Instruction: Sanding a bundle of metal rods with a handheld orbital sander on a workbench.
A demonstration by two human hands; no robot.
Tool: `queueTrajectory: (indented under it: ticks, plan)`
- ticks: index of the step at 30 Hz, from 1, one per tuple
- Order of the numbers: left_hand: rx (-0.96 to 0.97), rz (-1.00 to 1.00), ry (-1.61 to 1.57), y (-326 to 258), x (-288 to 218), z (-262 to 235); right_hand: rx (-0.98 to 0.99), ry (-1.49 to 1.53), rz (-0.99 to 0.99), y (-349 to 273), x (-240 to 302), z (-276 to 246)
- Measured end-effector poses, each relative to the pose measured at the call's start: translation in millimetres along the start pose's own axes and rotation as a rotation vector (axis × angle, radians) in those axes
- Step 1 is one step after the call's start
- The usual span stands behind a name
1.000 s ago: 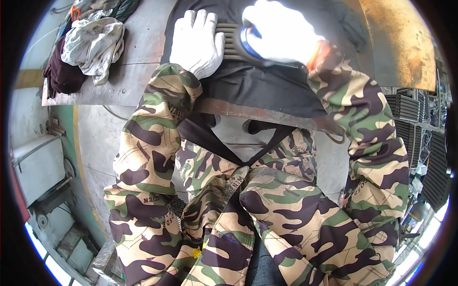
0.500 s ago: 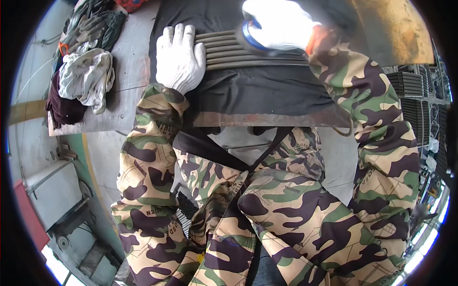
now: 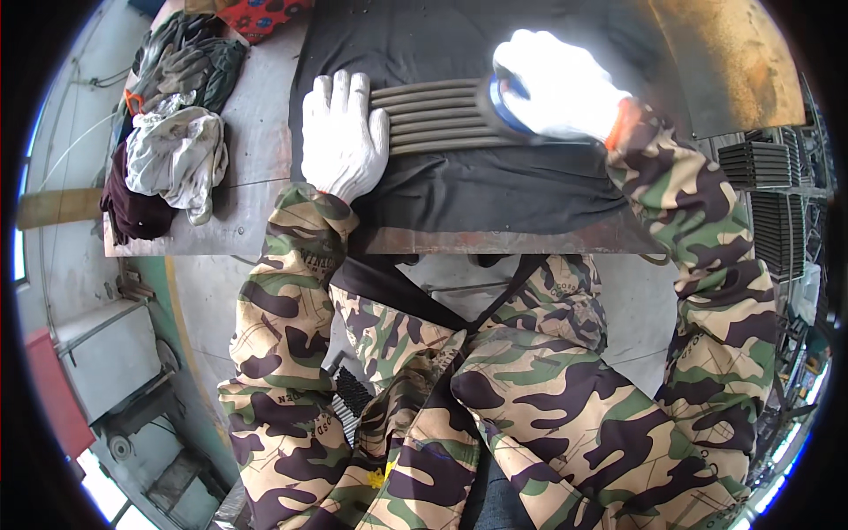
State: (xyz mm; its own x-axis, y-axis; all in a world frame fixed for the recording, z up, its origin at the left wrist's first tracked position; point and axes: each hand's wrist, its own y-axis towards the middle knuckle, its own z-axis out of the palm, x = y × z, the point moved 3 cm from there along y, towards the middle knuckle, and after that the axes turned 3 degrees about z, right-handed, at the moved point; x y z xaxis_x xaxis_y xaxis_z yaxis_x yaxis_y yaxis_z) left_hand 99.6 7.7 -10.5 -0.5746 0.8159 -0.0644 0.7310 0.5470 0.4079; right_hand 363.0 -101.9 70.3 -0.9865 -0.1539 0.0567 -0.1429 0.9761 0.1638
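A row of several slim grey metal rods (image 3: 433, 117) lies side by side on a black cloth (image 3: 495, 185). Flat across their left ends rests my left hand (image 3: 344, 137), in a white knit glove, fingers stretched out and together. My right hand (image 3: 561, 84), gloved in white with an orange cuff, is closed round a blue-edged round pad or disc (image 3: 508, 106) on top of the rods. Motion blurs this tool, so its exact kind cannot be made out. The right hand and tool hide the right ends of the rods.
Crumpled rags, among them a white cloth (image 3: 177, 159), lie on the metal table (image 3: 261, 159) at the left. A red patterned cloth (image 3: 265, 16) is at the far edge. A rust-stained sheet (image 3: 724, 62) lies far right. Racks of stacked dark bars (image 3: 777, 234) stand beyond the right edge.
My right hand has slid the blue-edged pad to the right along the rods. My left hand keeps its place on their left ends. The whole view has shifted slightly.
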Motion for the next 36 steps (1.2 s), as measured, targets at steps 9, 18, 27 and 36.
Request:
queueTrajectory:
  ticks: [9,18,27,36]
  plan:
    - [0.004,-0.002,0.064,-7.0,-1.0,6.2,0.029,-0.013,0.0,42.7,26.8,13.1]
    - [0.008,-0.012,0.038,-10.7,-3.7,3.2,0.022,-0.005,-0.025,68.2,43.7,22.6]
    - [0.038,-0.025,0.035,-12.6,-3.1,3.2,-0.034,-0.006,-0.059,67.4,43.0,23.9]
    - [-0.116,0.057,-0.045,-2.9,-8.0,-4.5,0.058,-0.014,0.042,33.7,37.2,6.8]
